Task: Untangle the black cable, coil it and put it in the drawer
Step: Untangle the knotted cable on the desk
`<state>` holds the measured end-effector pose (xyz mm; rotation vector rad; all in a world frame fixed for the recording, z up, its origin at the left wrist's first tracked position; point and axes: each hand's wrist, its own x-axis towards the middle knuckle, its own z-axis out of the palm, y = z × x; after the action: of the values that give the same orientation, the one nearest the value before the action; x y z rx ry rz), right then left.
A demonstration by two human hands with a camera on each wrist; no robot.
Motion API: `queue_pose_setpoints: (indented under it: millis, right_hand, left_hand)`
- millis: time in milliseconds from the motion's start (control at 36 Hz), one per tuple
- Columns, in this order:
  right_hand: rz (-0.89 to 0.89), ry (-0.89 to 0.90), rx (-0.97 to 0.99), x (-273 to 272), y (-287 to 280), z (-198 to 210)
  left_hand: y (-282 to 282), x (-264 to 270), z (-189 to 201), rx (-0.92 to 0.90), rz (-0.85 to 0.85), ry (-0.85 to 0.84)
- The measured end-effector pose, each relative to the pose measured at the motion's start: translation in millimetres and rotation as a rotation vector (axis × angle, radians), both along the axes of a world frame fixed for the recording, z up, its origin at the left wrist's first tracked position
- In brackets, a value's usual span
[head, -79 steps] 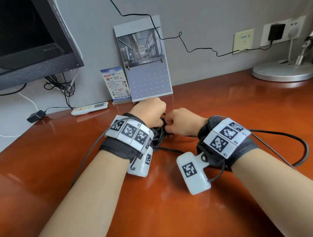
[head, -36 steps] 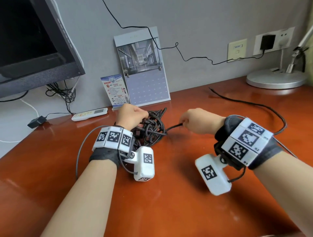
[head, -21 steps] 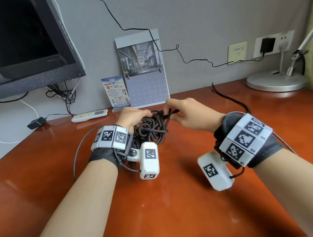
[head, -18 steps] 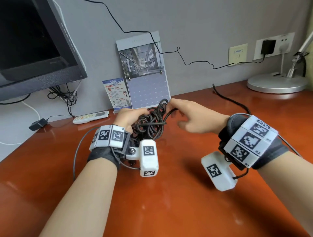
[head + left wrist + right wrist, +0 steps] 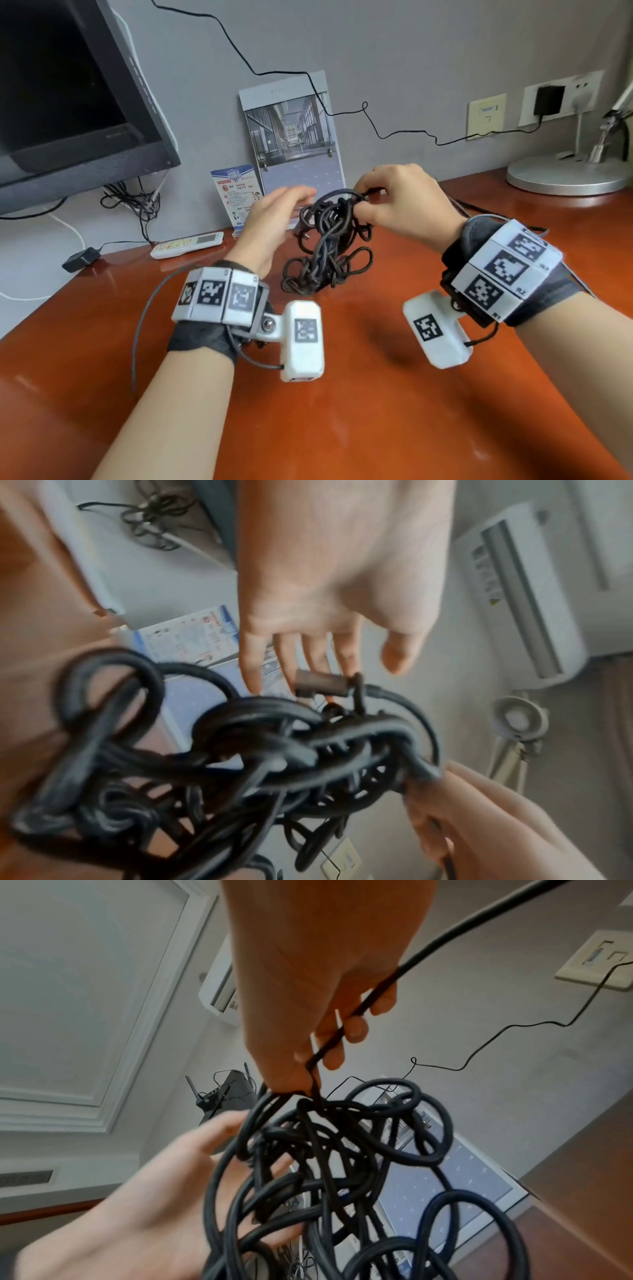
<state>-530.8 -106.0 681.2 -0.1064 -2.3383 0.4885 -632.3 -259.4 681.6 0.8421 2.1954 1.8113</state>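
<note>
The black cable (image 5: 329,240) is a knotted bundle of loops hanging over the red-brown desk (image 5: 342,411), its lowest loops touching the wood. My right hand (image 5: 366,202) pinches a strand at the top of the bundle and holds it up; the right wrist view shows the black cable (image 5: 325,1164) running through the curled fingers of my right hand (image 5: 329,1045). My left hand (image 5: 284,209) is beside the bundle on its left, fingers straight, gripping nothing. The left wrist view shows my left hand (image 5: 325,642) flat behind the black cable (image 5: 257,750). No drawer is in view.
A dark monitor (image 5: 68,102) stands at the back left, with a white remote (image 5: 186,244) and a small adapter (image 5: 80,259) below it. A calendar (image 5: 291,137) and a leaflet (image 5: 236,195) lean against the wall. A lamp base (image 5: 565,174) sits far right.
My right hand has lifted the tangle higher off the desk. My left hand has let go of the bundle and now lies open beside it.
</note>
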Motion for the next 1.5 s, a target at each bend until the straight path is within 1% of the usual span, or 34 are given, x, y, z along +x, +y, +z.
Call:
queue_pose_setpoints:
  millis: [56, 83, 111, 139, 167, 222, 278, 361, 417, 472, 500, 583, 611, 667, 750, 833, 889, 1000, 1083, 1194, 1333, 1444, 1500]
  right_hand:
    - [-0.009, -0.018, -0.084, -3, 2, 0]
    - [-0.011, -0.025, -0.128, -5, 3, 0]
    - [-0.002, -0.024, -0.185, -7, 3, 0]
    - [0.011, -0.02, -0.254, -8, 2, -1]
    - [0.027, -0.015, -0.323, -10, 2, -2]
    - [0.07, -0.026, -0.466, -11, 3, -3]
    - [0.15, -0.077, -0.586, -9, 4, -3]
    - [0.25, -0.097, -0.686, -7, 7, -2]
    - [0.257, -0.058, -0.734, -7, 8, -4]
    - [0.223, -0.003, -0.778, -9, 9, -7]
    - [0.198, 0.024, -0.789, -10, 10, -10]
    - [0.084, 0.098, -0.779, -15, 18, -21]
    - [0.042, 0.11, -0.764, -17, 22, -25]
    - [-0.019, 0.096, -0.746, -19, 30, -29]
    - [-0.039, 0.054, -0.735, -22, 35, -33]
    - [-0.031, 0.018, -0.731, -26, 35, -37]
    - [0.012, 0.0, -0.743, -29, 34, -41]
    - [0.048, 0.04, -0.767, -33, 27, -48]
    - [0.049, 0.096, -0.701, -32, 24, -48]
    - [0.113, 0.147, -0.599, -23, 17, -46]
    - [0.129, 0.209, -0.497, -13, 16, -47]
    - [0.103, 0.271, -0.319, -8, 14, -48]
    - [0.069, 0.282, -0.28, -7, 12, -48]
  left_hand:
    - [-2, 11, -2, -0.092, -0.094, 0.081]
    - [-1, 13, -6, -0.15, -0.111, 0.126]
    - [1, 14, -10, -0.194, -0.097, 0.18]
    - [3, 15, -15, -0.216, -0.045, 0.251]
    - [6, 14, -19, -0.203, 0.029, 0.319]
    - [9, 10, -25, -0.115, 0.152, 0.41]
    - [10, 7, -28, -0.023, 0.228, 0.483]
    - [12, 3, -24, 0.075, 0.253, 0.609]
    - [14, 1, -20, 0.067, 0.264, 0.68]
    - [17, -1, -14, 0.031, 0.244, 0.681]
    - [19, -1, -10, 0.005, 0.196, 0.649]
    - [21, 2, 0, -0.118, -0.008, 0.515]
    - [23, 3, 0, -0.139, -0.046, 0.496]
    - [28, 4, -1, -0.153, -0.03, 0.516]
    - [35, 5, -5, -0.18, 0.048, 0.562]
    - [41, 3, -8, -0.188, 0.011, 0.589]
    - [44, 1, -9, -0.18, -0.014, 0.606]
    - [49, -2, -8, -0.187, -0.027, 0.611]
    - [48, -5, -6, -0.202, -0.008, 0.596]
    - [44, -5, -2, -0.205, 0.026, 0.623]
    - [42, 3, 6, -0.248, -0.062, 0.609]
    - [46, 10, 7, -0.257, -0.088, 0.554]
    - [48, 13, 6, -0.266, -0.107, 0.523]
